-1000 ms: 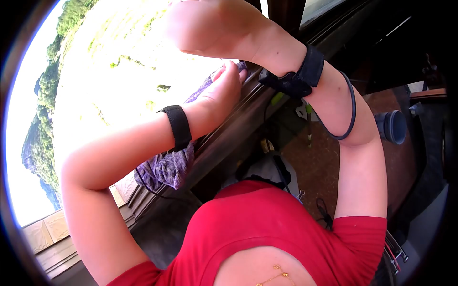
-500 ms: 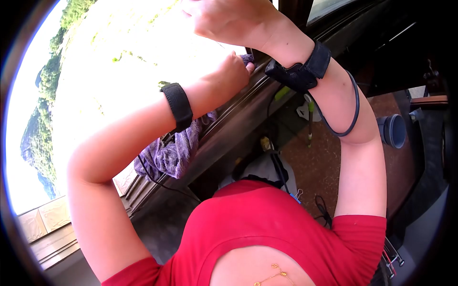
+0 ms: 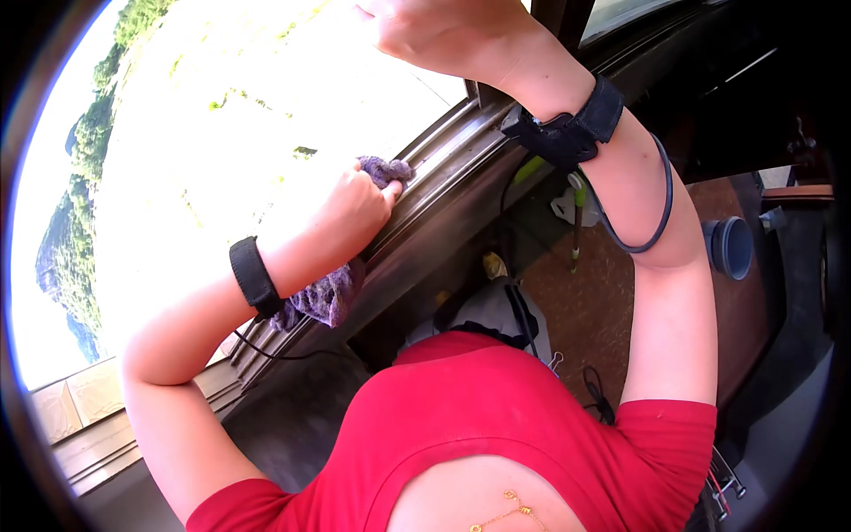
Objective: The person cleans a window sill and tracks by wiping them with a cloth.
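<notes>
My left hand is closed on a purple cloth and presses it against the metal window track. Part of the cloth sticks out past my fingers, and a bunched length hangs below my wrist over the sill's inner edge. At the top of the view is my right hand, its fingers curled and partly cut off by the frame's edge. What it grips, if anything, is hidden. Black straps circle both wrists.
Bright daylight and greenery lie outside the window at left. Pale tiles border the lower sill. A blue-grey bucket stands on the brown floor at right. Thin cables hang near both arms, and a green-handled stick is below the sill.
My left hand has slid down and left along the window track with the cloth, uncovering more track. My right hand has shifted only slightly to the right.
</notes>
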Available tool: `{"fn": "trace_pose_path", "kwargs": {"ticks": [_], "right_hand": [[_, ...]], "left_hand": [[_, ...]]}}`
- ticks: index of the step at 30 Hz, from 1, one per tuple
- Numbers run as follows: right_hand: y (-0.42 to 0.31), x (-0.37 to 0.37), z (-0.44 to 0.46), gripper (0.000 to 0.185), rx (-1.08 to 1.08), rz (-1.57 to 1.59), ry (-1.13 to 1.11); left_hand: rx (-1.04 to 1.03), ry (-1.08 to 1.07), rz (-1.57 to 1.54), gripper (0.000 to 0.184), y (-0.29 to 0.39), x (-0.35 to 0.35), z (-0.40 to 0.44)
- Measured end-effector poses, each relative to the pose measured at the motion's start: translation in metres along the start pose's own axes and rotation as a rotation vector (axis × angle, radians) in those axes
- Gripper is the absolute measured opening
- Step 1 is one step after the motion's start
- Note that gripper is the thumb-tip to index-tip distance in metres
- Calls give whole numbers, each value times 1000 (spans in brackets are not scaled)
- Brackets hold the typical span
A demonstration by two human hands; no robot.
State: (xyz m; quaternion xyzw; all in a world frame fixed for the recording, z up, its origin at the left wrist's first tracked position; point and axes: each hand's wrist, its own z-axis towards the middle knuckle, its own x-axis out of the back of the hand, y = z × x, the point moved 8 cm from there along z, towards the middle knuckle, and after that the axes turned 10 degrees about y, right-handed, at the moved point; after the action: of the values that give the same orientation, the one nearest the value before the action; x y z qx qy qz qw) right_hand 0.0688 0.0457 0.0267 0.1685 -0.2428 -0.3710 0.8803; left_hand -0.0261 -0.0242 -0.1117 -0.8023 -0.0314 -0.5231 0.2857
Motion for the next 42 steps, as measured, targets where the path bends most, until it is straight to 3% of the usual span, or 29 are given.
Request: {"fn": "trace_pose_path", "kwargs": {"ticks": [3, 4, 9, 11, 13, 15, 19, 24, 28, 30, 33, 34, 42], "right_hand": [[-1, 5, 3, 4, -7, -47, 20], [-2, 6, 4, 4, -7, -44, 25], [-6, 6, 8, 4, 2, -36, -18], [-3, 1, 10, 4, 21, -76, -60], [-4, 3, 12, 4, 15, -82, -60], [-4, 4, 16, 5, 18, -83, -51], [-6, 3, 15, 6, 45, -144, -49], [-4, -3, 9, 6, 26, -28, -58], [-5, -3, 14, 7, 19, -42, -42], [-6, -3, 12, 7, 19, -47, 65], [-5, 6, 13, 6, 17, -83, 2], [-5, 7, 13, 6, 17, -76, 2], [4, -1, 5, 4, 2, -79, 41]], "left_hand": [[18, -91, -133, 25, -6, -7, -34], [38, -209, -214, 18, -10, -12, -45], [77, -179, -402, 15, -21, -1, -58], [480, 3, -611, 21, -53, 5, -54], [558, 283, -921, 35, -67, 16, -46], [570, 432, -1008, 38, -67, 14, -30], [502, 394, -1091, 40, -54, 4, 26], [438, 30, -745, 40, -40, 8, 48], [437, 86, -709, 36, -44, 18, 42], [419, -67, -616, 22, -38, 18, 33], [361, 61, -563, 22, -34, 23, 17], [331, 77, -601, 32, -31, 17, 7], [335, -30, -603, 24, -15, 1, -60]]}}
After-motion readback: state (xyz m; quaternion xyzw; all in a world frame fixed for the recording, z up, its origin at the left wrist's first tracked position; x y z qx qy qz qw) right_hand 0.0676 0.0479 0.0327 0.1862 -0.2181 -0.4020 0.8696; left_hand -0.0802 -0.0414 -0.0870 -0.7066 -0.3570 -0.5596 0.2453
